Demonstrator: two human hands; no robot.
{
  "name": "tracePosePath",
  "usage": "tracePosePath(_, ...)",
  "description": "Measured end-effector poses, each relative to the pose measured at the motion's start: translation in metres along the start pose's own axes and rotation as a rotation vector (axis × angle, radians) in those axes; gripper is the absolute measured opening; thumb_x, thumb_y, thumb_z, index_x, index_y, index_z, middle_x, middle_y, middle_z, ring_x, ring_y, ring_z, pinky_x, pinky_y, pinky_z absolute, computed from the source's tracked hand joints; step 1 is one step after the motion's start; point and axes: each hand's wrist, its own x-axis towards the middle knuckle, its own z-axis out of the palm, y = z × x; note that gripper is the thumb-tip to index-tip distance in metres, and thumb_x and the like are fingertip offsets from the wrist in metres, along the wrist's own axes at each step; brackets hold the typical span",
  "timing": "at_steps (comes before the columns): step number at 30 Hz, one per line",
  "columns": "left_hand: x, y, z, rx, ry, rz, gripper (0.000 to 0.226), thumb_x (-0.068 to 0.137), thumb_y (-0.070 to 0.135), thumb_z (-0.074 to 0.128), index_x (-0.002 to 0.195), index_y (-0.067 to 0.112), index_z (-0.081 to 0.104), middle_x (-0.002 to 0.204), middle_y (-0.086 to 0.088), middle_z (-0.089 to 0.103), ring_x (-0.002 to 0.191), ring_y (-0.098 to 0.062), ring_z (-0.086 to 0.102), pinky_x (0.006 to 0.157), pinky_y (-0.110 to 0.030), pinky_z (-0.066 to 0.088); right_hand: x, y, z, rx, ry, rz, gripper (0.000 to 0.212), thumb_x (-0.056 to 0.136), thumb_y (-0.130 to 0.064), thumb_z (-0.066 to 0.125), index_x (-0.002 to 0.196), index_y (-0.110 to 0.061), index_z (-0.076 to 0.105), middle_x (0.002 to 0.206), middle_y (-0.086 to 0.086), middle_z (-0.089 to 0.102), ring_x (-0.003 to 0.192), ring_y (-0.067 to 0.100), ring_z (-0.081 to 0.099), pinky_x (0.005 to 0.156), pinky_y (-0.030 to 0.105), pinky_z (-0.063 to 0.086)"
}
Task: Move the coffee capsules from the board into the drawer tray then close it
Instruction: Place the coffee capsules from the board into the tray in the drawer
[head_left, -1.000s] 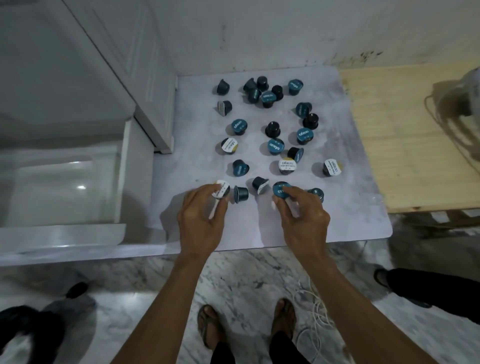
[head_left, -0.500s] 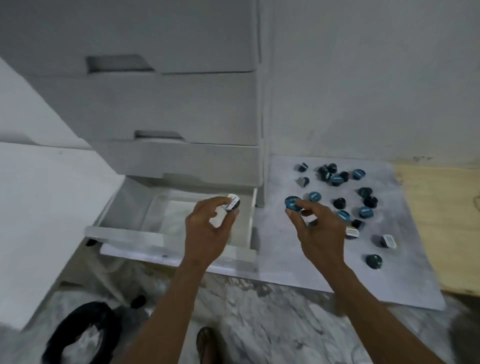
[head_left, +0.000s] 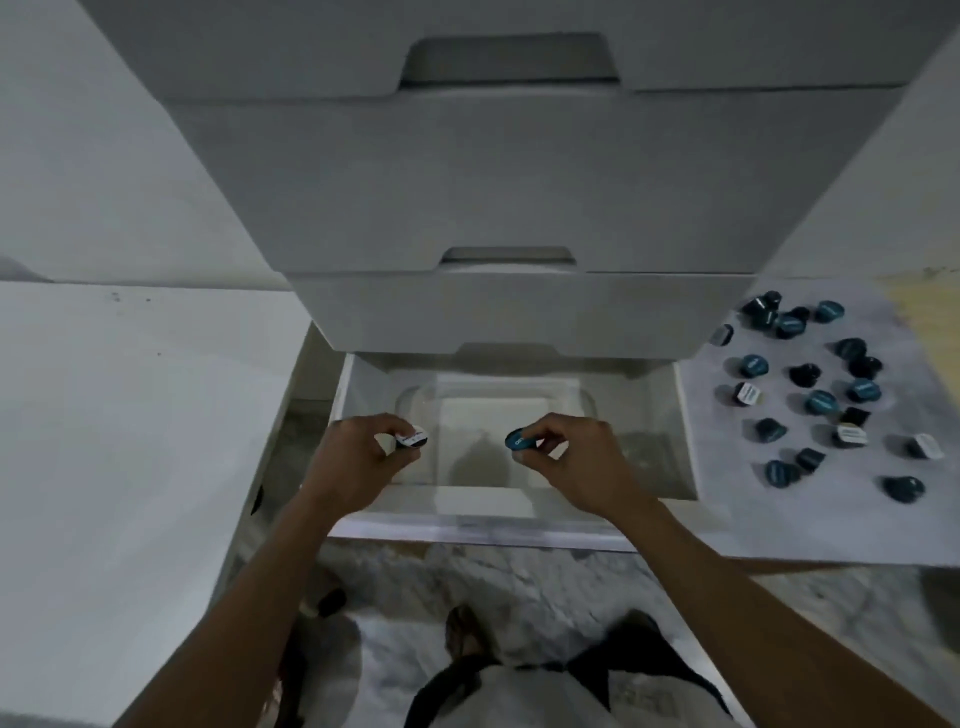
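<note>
We looked down from a head-worn camera at two bare forearms reaching over an open bottom drawer (head_left: 670, 415) of a pale grey drawer unit (head_left: 493, 182). Inside the drawer sat a clear plastic tray (head_left: 582, 397), and we saw nothing lying in it.

Our left hand (head_left: 358, 457) hovered above the left part of the tray. Its thumb and fingers were curled and pinched a white-topped capsule (head_left: 412, 438), whose lid faced up and to the right.

Our right hand (head_left: 571, 457) hovered above the right part of the tray, well apart from the left hand. Its fingertips pinched a teal-topped capsule (head_left: 518, 440), with the lid turned towards the left. Both capsules were held in the air above the tray, not touching it.

To the right of the drawer lay a pale marbled board (head_left: 831, 519), just beside the drawer's right wall. On it were scattered the remaining capsules (head_left: 821, 402), mostly dark bodies with teal lids and a few with white lids, some upright and some tipped on their sides. We could not count them surely because the picture was blurred there.

Below the drawer front we saw a marbled floor (head_left: 519, 571), and the person's foot in a sandal (head_left: 465, 636). A white surface (head_left: 130, 415) filled the left side.
</note>
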Motion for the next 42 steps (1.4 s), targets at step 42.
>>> tracePosePath(42, 0.076, -0.045, 0.053, 0.274, -0.728, 0.082, 0.019, 0.077, 0.025, 0.076, 0.091, 0.031, 0.064, 0.097, 0.006, 0.07, 0.093, -0.013, 0.065, 0.082, -0.038, 0.056, 0.07, 0.024, 0.085, -0.266, -0.68, 0.196, 0.013, 0.081, -0.013, 0.076, 0.093, -0.016, 0.073, 0.098, 0.0, 0.07, 0.088, 0.014, 0.065, 0.075, 0.021, 0.049)
